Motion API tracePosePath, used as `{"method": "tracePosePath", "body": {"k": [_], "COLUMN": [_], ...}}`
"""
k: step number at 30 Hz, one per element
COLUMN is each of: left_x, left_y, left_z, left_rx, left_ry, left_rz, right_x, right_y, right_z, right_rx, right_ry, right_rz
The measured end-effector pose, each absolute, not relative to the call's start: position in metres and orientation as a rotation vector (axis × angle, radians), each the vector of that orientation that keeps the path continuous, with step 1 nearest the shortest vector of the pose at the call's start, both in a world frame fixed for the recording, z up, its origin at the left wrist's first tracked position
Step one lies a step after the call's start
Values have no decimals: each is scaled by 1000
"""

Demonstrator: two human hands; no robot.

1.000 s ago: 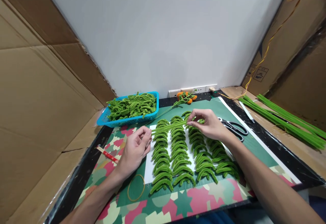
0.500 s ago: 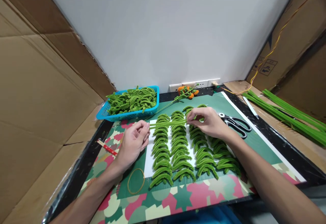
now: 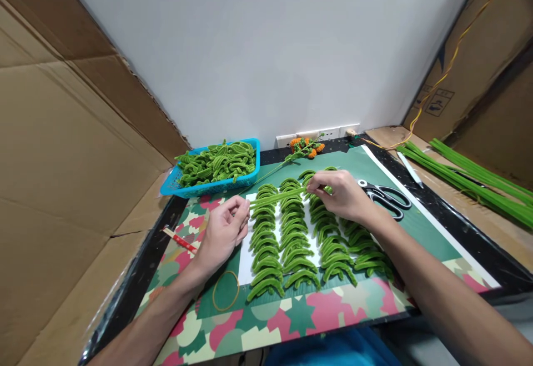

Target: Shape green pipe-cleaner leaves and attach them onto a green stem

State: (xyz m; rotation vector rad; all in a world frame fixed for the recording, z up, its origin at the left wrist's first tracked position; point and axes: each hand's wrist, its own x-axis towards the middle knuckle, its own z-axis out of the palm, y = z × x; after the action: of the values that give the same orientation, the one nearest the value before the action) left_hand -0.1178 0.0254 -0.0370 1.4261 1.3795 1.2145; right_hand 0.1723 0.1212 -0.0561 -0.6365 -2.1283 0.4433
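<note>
Between my two hands a green pipe cleaner (image 3: 280, 195), apparently doubled into close strands, is stretched above the mat. My left hand (image 3: 226, 228) pinches its left end with thumb and fingers. At the right end, my right hand (image 3: 339, 192) is closed in a pinch on it. Below lie several columns of curved green pipe cleaner pieces (image 3: 296, 255), partly on a white sheet of paper (image 3: 245, 266); the right hand and forearm cover part of the right columns. Beside my right hand lie black-and-grey scissors (image 3: 385, 198).
A blue basket (image 3: 208, 189) full of bent green pieces stands back left, near an orange flower with a green stem (image 3: 307, 146). Long green pipe cleaners (image 3: 470, 183) and a white pen-like tool (image 3: 410, 170) lie right. A rubber band (image 3: 226, 291) and red-wrapped chopsticks (image 3: 180, 239) lie left.
The held pipe cleaner now slants upward to the right, where it was nearly level. My right hand is slightly higher and my left slightly further right; the view has shifted a little.
</note>
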Motion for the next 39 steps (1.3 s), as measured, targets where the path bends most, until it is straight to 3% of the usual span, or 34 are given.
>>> {"method": "tracePosePath", "body": {"k": [15,39], "left_x": [-124,-127], "left_y": [28,25], "left_z": [-36,-37], "left_rx": [1238,1414], "left_ry": [1340,1467], "left_rz": [1149,1089], "right_x": [169,170], "right_y": [121,120], "right_z": [-60,-66], "right_rx": [-576,-653], "right_ry": [-2068,-2168], "right_rz": [497,381]}}
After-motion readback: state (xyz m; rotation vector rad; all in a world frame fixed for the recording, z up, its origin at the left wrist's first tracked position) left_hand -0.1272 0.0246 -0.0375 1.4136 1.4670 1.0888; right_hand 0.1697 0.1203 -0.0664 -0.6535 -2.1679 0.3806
